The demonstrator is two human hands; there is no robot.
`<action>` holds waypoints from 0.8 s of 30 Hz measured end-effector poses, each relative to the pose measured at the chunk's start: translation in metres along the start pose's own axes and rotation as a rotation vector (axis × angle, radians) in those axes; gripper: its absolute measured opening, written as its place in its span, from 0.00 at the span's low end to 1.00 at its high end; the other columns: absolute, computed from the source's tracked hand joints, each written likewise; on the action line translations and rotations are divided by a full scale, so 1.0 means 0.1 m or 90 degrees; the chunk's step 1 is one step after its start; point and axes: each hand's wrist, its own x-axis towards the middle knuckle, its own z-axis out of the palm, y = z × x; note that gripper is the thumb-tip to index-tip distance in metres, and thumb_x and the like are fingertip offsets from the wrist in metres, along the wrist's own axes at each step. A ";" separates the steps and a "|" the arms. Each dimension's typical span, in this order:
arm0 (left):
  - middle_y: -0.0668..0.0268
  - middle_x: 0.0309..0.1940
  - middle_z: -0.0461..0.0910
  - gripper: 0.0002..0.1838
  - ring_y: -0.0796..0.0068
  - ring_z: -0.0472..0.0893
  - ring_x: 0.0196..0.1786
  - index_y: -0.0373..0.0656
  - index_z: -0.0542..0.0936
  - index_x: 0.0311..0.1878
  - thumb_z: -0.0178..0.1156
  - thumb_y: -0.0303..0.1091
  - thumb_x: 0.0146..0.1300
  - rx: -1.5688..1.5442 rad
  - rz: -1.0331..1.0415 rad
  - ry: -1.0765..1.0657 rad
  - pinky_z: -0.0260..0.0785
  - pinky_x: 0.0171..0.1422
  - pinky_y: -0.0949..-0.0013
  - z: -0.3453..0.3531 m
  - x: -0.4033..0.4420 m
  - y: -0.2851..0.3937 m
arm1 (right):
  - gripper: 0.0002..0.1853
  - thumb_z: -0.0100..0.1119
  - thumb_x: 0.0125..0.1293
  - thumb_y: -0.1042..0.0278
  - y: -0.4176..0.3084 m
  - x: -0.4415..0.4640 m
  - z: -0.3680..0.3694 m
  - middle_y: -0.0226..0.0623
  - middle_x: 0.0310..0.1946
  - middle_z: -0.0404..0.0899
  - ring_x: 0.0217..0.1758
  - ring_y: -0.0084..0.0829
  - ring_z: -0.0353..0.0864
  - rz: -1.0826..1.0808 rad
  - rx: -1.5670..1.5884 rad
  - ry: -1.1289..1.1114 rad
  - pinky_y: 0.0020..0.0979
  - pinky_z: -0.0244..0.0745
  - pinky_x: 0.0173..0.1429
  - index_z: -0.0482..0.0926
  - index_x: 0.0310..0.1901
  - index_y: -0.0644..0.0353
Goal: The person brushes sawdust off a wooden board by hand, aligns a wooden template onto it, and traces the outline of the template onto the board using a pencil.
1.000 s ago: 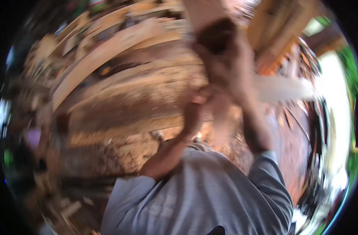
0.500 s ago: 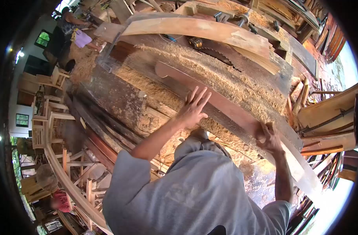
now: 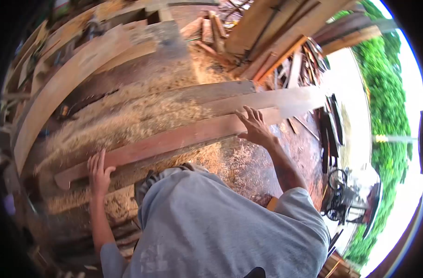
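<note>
A: Closest to you?
B: My grey short-sleeved cloth shirt (image 3: pixel 230 217).

A: Next?
B: My bare left hand (image 3: pixel 100 177). Fingers straight, small gaps, thumb out sideways, tips over the near edge of a long reddish-brown wooden board (image 3: pixel 174 140), close to its left end. My bare right hand (image 3: pixel 258 132): fingers spread, thumb apart, over the board's right part. Neither clamped; can't tell how hard either presses.

A: Board location?
B: Lying flat across in front of me, slanting up to the right.

A: Past it?
B: Loose tan sawdust (image 3: pixel 142 118) along the far side. Flat pale-ended wooden plank (image 3: pixel 295 99) runs beyond its right end. Curved pale wooden board (image 3: pixel 59 85) on the left, farther off.

A: Background?
B: Leaning brown wooden planks (image 3: pixel 285 41), then green leafy foliage (image 3: pixel 387 102) at right.
</note>
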 end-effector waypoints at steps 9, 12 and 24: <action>0.49 0.70 0.72 0.37 0.45 0.69 0.73 0.38 0.65 0.78 0.68 0.33 0.68 0.066 0.116 0.037 0.60 0.81 0.42 -0.24 0.31 -0.02 | 0.42 0.78 0.57 0.54 0.34 -0.09 0.06 0.45 0.69 0.69 0.71 0.56 0.67 -0.081 0.105 0.060 0.52 0.68 0.73 0.70 0.72 0.52; 0.49 0.70 0.71 0.37 0.45 0.69 0.74 0.37 0.66 0.77 0.67 0.34 0.68 0.010 0.157 0.004 0.59 0.81 0.42 -0.32 -0.01 -0.39 | 0.43 0.81 0.50 0.50 0.23 -0.21 -0.33 0.49 0.64 0.71 0.66 0.56 0.70 -0.108 0.111 0.040 0.53 0.70 0.70 0.73 0.66 0.58; 0.58 0.75 0.71 0.36 0.53 0.68 0.77 0.42 0.74 0.72 0.73 0.35 0.59 0.043 0.216 -0.035 0.57 0.82 0.42 -0.11 -0.43 -0.15 | 0.46 0.77 0.55 0.43 0.41 -0.14 0.05 0.48 0.65 0.72 0.65 0.55 0.73 -0.173 0.066 -0.016 0.50 0.71 0.71 0.73 0.71 0.60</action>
